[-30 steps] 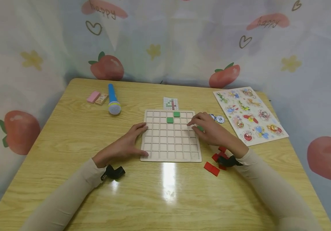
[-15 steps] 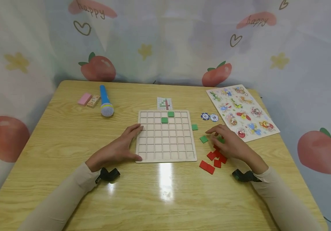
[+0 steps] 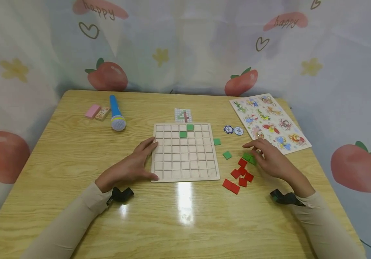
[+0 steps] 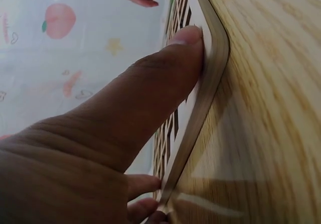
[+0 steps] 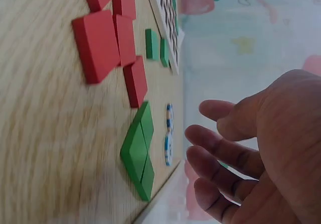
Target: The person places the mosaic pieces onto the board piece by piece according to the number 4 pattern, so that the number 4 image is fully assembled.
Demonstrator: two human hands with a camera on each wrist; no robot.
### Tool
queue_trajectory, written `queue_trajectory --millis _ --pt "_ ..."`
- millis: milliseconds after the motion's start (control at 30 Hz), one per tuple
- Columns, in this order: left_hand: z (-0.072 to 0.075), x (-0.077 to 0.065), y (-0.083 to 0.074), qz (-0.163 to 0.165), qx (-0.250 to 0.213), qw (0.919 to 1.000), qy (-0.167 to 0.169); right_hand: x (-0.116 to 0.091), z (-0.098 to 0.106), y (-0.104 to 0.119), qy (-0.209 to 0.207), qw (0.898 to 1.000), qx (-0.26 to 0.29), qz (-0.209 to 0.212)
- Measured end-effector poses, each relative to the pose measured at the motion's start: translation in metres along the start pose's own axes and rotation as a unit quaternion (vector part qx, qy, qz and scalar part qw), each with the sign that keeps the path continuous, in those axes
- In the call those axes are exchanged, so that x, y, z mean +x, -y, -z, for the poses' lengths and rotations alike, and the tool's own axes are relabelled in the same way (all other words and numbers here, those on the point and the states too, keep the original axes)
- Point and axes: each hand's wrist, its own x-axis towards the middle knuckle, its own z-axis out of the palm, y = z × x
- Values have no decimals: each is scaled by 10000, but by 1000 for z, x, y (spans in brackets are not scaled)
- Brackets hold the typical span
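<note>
A wooden grid board [image 3: 185, 158] lies mid-table, with two green square tiles [image 3: 183, 134] set in its upper cells. My left hand [image 3: 128, 167] steadies its left side, fingers spread along the edge. In the left wrist view the thumb [image 4: 150, 88] rests on the rim near a corner. Loosely bent and holding nothing, my right hand [image 3: 271, 160] hovers beside a small cluster of green tiles [image 3: 248, 158]. The right wrist view shows its fingertips apart from those tiles [image 5: 138, 151]. Several red tiles [image 3: 242, 171] lie just in front of them.
One green tile [image 3: 217, 141] sits at the board's right edge, another [image 3: 227, 155] nearby. Beyond are two poker chips [image 3: 233, 130], an animal puzzle board [image 3: 271, 122] and a pattern card [image 3: 183, 115]. A blue toy microphone [image 3: 117, 113] and two small blocks [image 3: 97, 112] stand back left.
My right hand has moved from the board's right side out to the green cluster, uncovering the loose tiles. The left hand keeps its place on the board. The head view has shifted slightly.
</note>
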Motion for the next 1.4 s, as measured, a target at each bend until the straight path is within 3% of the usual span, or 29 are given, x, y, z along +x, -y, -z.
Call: queue_trajectory --millis 233,400,733,967,1400 --pt "2 -2 2 -36 135 9999 -26 -7 0 -5 70 9999 95 -35" --pt "1 -2 1 -36 165 9998 -53 0 -8 3 384 9989 265 -49" --pt "1 2 0 -18 395 9991 -121 17 -14 18 549 9978 327 151" --pt "1 1 0 -45 368 9993 -111 27 -21 20 765 9958 506 49" --pt "1 1 2 -128 444 9988 -159 31 -27 22 658 9950 746 -34"
